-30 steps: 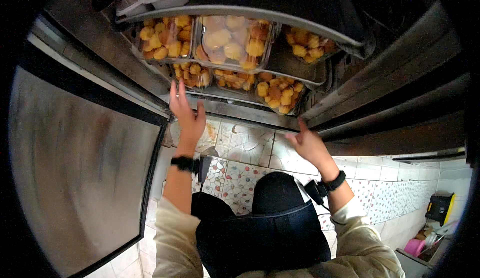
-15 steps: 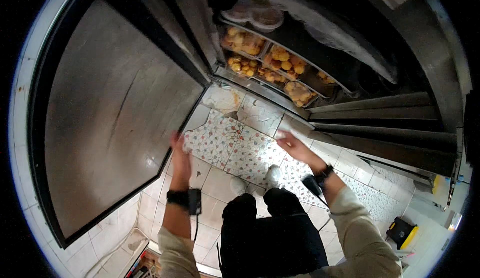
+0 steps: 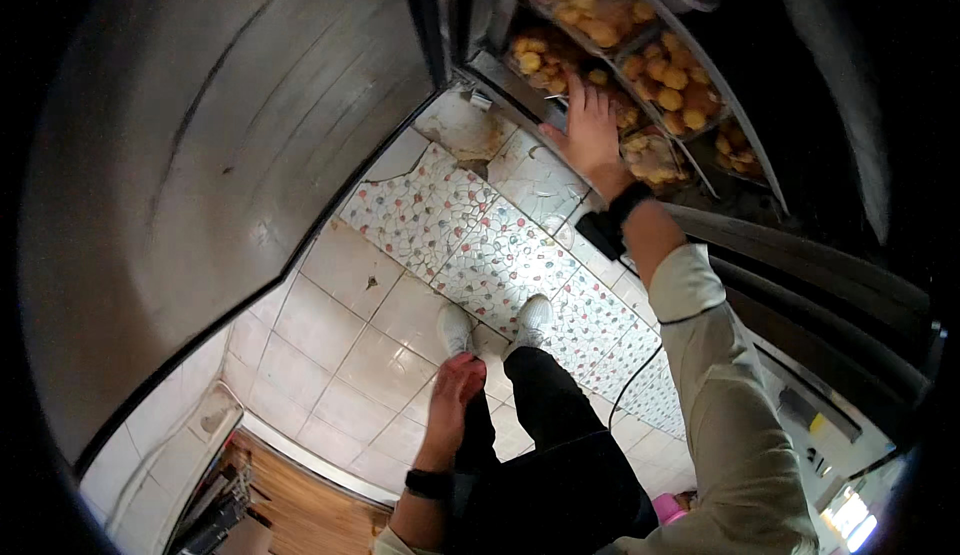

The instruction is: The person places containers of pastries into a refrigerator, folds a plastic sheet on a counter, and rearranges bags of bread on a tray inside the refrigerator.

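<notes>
My right hand (image 3: 590,130) reaches up to the lower shelf of an open fridge, its fingers spread against the edge of a clear tray of yellow-orange food pieces (image 3: 655,150). More clear trays of the same pieces (image 3: 590,5) sit on the shelf above. My left hand (image 3: 455,390) hangs low beside my dark trousers, fingers loosely apart and holding nothing. Both wrists wear black bands. The right arm is in a beige sleeve (image 3: 720,375).
The open steel fridge door (image 3: 200,155) fills the left side. Below are pale floor tiles and a pebble-patterned strip (image 3: 470,245), with my white shoes (image 3: 495,325) on it. A wooden board (image 3: 290,500) lies at the lower left. A pink object (image 3: 670,510) sits low right.
My head has swung left and down. The left hand dropped from the shelf front to my side. The right hand came back up to the tray on the lower shelf.
</notes>
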Available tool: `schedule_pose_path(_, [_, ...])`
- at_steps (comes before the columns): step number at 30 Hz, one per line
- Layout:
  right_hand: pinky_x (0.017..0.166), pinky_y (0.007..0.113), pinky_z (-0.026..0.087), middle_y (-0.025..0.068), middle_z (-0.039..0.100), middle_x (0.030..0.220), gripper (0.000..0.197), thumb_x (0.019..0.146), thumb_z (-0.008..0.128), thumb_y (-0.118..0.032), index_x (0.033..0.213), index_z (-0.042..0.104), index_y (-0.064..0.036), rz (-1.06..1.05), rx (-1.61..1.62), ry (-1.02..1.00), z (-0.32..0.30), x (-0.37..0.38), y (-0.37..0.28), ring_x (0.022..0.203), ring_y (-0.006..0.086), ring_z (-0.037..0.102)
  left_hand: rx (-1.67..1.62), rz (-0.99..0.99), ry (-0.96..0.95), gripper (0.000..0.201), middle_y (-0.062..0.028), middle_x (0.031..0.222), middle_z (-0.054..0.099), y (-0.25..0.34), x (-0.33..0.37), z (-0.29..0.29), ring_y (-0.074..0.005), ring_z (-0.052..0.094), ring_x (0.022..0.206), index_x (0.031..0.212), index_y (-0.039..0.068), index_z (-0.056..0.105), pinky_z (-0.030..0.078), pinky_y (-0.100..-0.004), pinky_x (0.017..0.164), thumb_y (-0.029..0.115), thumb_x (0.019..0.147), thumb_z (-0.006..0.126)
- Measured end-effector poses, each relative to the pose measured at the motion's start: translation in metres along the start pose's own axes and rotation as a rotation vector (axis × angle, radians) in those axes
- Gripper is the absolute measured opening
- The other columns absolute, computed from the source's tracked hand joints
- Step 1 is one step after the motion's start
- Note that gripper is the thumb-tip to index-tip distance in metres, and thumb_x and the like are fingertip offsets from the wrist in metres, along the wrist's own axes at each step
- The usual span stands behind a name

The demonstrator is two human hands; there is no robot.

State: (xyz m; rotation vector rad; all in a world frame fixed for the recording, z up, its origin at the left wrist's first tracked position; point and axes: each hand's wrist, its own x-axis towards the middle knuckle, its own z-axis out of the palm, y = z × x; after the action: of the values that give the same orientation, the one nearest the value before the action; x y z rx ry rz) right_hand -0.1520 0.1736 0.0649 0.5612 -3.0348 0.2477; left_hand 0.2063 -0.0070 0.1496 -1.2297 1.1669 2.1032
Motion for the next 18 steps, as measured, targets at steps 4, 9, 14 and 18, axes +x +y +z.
schedule_pose_path(4, [0.091, 0.049, 0.035, 0.0224, 0.046, 0.116, 0.100, 0.064, 0.075, -0.042, 0.139, 0.016, -0.0128, 0.054, -0.112, -0.089, 0.025, 0.049, -0.011, 0.107, 0.0395, 0.045, -0.190, -0.085, 0.037, 0.027, -0.0082, 0.104, 0.059, -0.023, -0.005, 0.022, -0.0171, 0.055, 0.100, 0.114, 0.006, 0.049, 0.040, -0.0310, 0.090, 0.020, 0.091, 0.045])
schedule_pose_path(9, [0.076, 0.050, 0.048, 0.0241, 0.046, 0.122, 0.087, 0.073, 0.070, -0.034, 0.137, 0.016, -0.0137, 0.080, 0.011, 0.058, 0.051, 0.081, 0.009, 0.094, 0.0419, 0.056, -0.127, -0.230, 0.203, 0.027, -0.0045, 0.102, 0.059, -0.084, 0.021, 0.011, -0.0162, 0.055, 0.097, 0.113, 0.007, 0.050, 0.040, -0.0304, 0.088, 0.021, 0.090, 0.048])
schedule_pose_path(14, [0.093, 0.037, 0.039, 0.0166, 0.050, 0.121, 0.074, 0.071, 0.069, -0.039, 0.126, 0.038, 0.0001, 0.088, 0.519, -0.003, 0.047, 0.115, 0.063, 0.110, 0.0290, 0.050, -0.321, -0.093, 0.140, 0.023, -0.0077, 0.100, 0.060, -0.069, 0.028, 0.037, -0.0152, 0.056, 0.092, 0.110, 0.006, 0.050, 0.042, -0.0278, 0.085, 0.018, 0.092, 0.044])
schedule_pose_path(18, [0.093, 0.038, 0.040, 0.0155, 0.047, 0.123, 0.069, 0.076, 0.065, -0.039, 0.127, 0.039, -0.0001, 0.062, 0.618, -0.010, 0.051, 0.123, 0.069, 0.111, 0.0284, 0.048, -0.319, -0.168, 0.125, 0.024, -0.0078, 0.101, 0.060, -0.083, 0.033, 0.046, -0.0153, 0.056, 0.092, 0.111, 0.006, 0.050, 0.042, -0.0275, 0.085, 0.018, 0.092, 0.045])
